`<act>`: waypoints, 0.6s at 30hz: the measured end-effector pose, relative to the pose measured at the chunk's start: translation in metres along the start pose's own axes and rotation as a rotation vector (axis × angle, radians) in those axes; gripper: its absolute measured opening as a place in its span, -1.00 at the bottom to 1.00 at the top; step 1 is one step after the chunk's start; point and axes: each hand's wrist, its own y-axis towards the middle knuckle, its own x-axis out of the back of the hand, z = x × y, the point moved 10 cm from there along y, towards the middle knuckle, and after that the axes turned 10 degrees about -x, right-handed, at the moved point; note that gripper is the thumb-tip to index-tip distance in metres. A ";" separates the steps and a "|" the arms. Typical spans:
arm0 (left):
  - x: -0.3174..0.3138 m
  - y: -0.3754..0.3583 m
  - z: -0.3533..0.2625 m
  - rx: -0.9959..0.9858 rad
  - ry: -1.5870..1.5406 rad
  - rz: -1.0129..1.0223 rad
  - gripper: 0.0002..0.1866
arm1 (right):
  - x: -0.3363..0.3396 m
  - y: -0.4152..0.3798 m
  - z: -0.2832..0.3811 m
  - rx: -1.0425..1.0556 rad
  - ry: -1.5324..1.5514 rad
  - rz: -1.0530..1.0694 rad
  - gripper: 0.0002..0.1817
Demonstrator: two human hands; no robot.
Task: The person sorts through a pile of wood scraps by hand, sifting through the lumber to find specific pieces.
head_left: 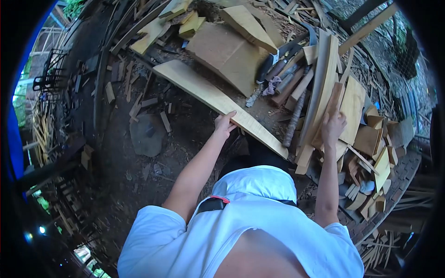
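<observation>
My left hand [225,124] is closed on the near edge of a long pale plank [218,102], thumb on top. The plank runs slantwise from the upper left down to a spot in front of my body. My right hand [333,128] is wrapped around a short brown strip of wood [334,98], over a stack of long boards [323,88]. Between the hands lie several bar-like pieces, among them a rod with a wrapped surface [295,121]. Above them is a dark tool handle [265,68]. My right fingertips are partly hidden.
A large brown wooden block [222,53] sits beyond the plank, with a wedge-shaped board [250,28] on it. Cut wood pieces [371,139] are heaped at the right. Scraps and a flat round slab [147,134] lie on the dark ground at the left.
</observation>
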 end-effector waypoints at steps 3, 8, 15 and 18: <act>-0.008 -0.012 -0.011 -0.041 -0.003 0.019 -0.50 | 0.027 -0.096 0.103 0.685 -0.136 -0.323 -0.27; -0.025 -0.053 -0.046 -0.135 -0.103 -0.083 -0.57 | -0.047 -0.214 0.143 0.907 -0.137 0.217 -0.19; -0.035 -0.098 -0.045 -0.351 -0.127 -0.039 -0.50 | -0.073 -0.212 0.109 0.816 0.229 0.772 -0.30; -0.018 -0.103 -0.029 -0.272 -0.360 -0.252 -0.42 | -0.089 -0.226 0.076 0.200 0.404 1.468 -0.50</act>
